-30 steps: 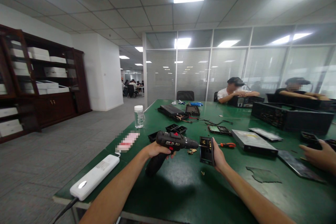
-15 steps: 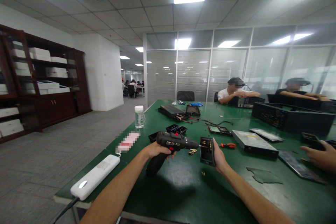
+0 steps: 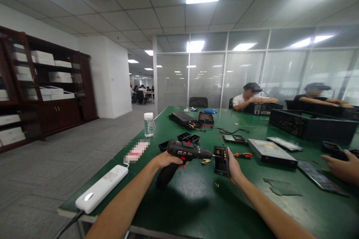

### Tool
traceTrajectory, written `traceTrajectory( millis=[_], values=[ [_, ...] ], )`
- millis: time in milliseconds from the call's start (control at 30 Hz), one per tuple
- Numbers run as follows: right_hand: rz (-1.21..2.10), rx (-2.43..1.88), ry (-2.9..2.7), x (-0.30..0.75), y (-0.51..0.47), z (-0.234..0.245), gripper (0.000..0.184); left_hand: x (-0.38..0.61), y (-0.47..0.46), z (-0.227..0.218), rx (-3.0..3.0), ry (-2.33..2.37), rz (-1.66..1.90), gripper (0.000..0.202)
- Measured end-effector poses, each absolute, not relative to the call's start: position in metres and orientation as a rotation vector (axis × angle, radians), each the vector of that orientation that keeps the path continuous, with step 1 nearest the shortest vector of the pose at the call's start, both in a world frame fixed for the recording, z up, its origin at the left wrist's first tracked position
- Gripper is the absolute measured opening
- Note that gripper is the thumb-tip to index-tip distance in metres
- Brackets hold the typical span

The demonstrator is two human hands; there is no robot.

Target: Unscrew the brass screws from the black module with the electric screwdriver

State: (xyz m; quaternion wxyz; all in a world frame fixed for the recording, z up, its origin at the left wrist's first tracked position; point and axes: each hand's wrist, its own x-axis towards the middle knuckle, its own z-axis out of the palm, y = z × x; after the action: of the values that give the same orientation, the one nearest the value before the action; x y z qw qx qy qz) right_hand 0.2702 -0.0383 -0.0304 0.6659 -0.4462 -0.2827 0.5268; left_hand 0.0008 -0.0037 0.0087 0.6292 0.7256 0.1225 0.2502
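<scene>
My left hand is wrapped round the grip of a black and red cordless drill, which points to the right. The drill's thin bit reaches into the open face of a small black plastic housing with brass-coloured pieces inside. My right hand holds that housing upright by its right edge; some of its fingers are hidden behind it. Below the drill's chuck, small brass pieces lie in a loose pile, and another brass piece lies nearer to me. Similar black housings sit behind the drill.
On the green table are an orange-handled screwdriver, a silver disc drive, a hard drive, a white power strip and a water bottle. A co-worker's hand holds a dark part at right; computer cases stand behind.
</scene>
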Motion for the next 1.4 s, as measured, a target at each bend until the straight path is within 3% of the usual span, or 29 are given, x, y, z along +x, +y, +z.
traceTrajectory(
  millis=[1400],
  values=[
    [1.186, -1.002, -0.642, 0.2698, -0.0383, -0.0295, 0.037, 0.0003, -0.0052, 0.01, 1.677, 0.271, 0.576, 0.029]
  ],
)
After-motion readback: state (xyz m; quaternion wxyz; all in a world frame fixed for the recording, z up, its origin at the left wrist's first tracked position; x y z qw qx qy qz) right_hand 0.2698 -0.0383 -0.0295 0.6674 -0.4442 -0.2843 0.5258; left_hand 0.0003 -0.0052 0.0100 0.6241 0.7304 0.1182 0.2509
